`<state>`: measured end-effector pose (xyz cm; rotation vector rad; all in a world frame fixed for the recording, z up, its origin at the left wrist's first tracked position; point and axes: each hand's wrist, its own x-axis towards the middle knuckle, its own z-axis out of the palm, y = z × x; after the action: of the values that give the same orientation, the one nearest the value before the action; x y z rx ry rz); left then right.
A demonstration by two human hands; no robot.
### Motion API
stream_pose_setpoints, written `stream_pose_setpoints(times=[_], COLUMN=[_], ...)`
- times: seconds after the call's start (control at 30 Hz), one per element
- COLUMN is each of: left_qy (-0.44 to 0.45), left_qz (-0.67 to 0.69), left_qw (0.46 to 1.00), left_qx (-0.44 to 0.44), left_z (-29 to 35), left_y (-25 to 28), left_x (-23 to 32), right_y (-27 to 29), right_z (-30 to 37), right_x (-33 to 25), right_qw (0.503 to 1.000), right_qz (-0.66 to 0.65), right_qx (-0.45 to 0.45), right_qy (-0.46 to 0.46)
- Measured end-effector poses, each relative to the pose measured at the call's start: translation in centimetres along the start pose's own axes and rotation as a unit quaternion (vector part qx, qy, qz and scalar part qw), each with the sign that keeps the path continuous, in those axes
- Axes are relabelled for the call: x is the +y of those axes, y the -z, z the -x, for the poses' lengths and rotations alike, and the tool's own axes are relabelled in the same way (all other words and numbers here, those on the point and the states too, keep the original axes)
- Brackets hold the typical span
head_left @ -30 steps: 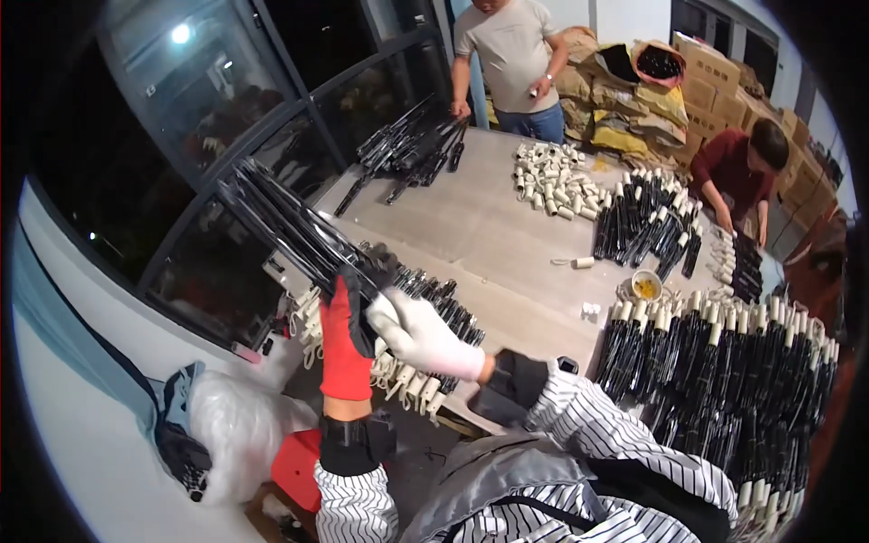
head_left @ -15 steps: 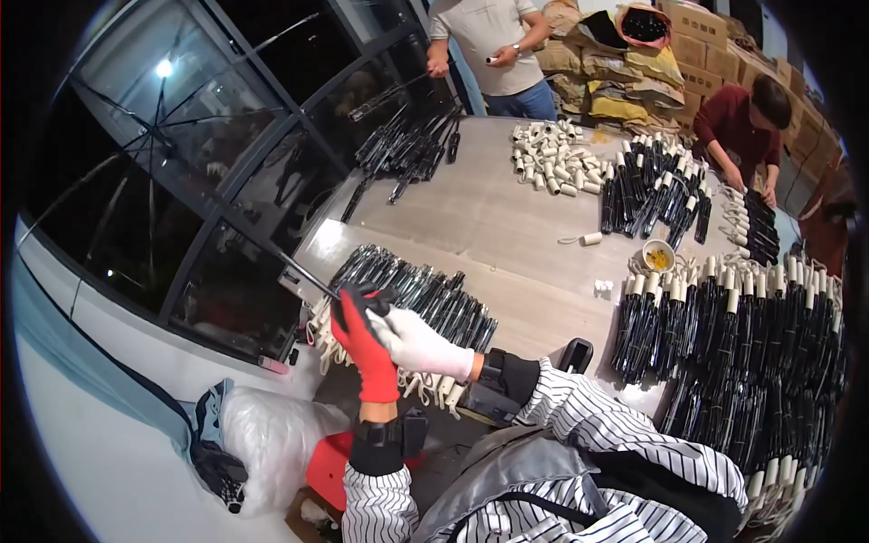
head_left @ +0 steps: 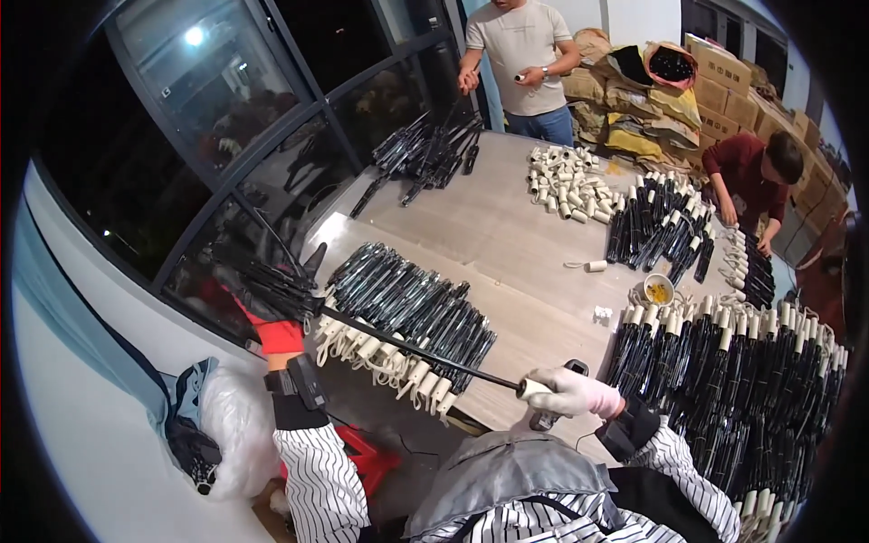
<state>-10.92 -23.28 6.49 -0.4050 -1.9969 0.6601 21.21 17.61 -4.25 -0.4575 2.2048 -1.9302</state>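
Observation:
An umbrella frame is stretched between my hands, its thin dark shaft [head_left: 416, 351] slanting down to the right across the table's near edge. At the left, my left hand [head_left: 273, 333] in a red and dark glove is closed about the gathered black ribs [head_left: 276, 288], which partly hide the fingers. My right hand [head_left: 572, 393] in a white glove grips the cream handle [head_left: 532, 389] at the shaft's other end. Under and behind the shaft lies a row of folded umbrella frames [head_left: 407, 299], with cream handles and cord loops toward me.
Loose black frames [head_left: 425, 154] and a heap of cream handles [head_left: 566, 185] lie at the far side. Packed rows of umbrella frames [head_left: 724, 389] fill the right side, beside a small bowl [head_left: 658, 290]. One person [head_left: 525, 63] stands at the back; another [head_left: 756, 181] works at the right.
The ribs that were spread out are now folded together. My hands, which were together, are wide apart: the left moved left, the right moved right with the handle.

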Motion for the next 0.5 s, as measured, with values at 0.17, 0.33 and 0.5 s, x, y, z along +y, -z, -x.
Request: stream_pose_setpoints(times=[0.17,0.33,0.5], left_qy=[0.095,-0.299,-0.274], left_qz=[-0.901,-0.946,-0.959], left_qw=[0.42,0.089,0.05], left_qx=[0.054,0.085,0.045], left_z=[-6.3,-6.6,-5.8], left_y=[-0.9,17.9,14.2], left_x=[3.1,17.4,14.8], right_y=[-2.5,-2.5,-3.5], right_z=[0.7,-10.2,-12.9], right_x=[0.7,-3.9,-8.2], right_qw=[0.98,0.894,0.981], right_qz=[-0.089,0.229,0.022], right_qx=[0.136,0.34,0.182], right_qy=[-0.112,0.182,0.064])
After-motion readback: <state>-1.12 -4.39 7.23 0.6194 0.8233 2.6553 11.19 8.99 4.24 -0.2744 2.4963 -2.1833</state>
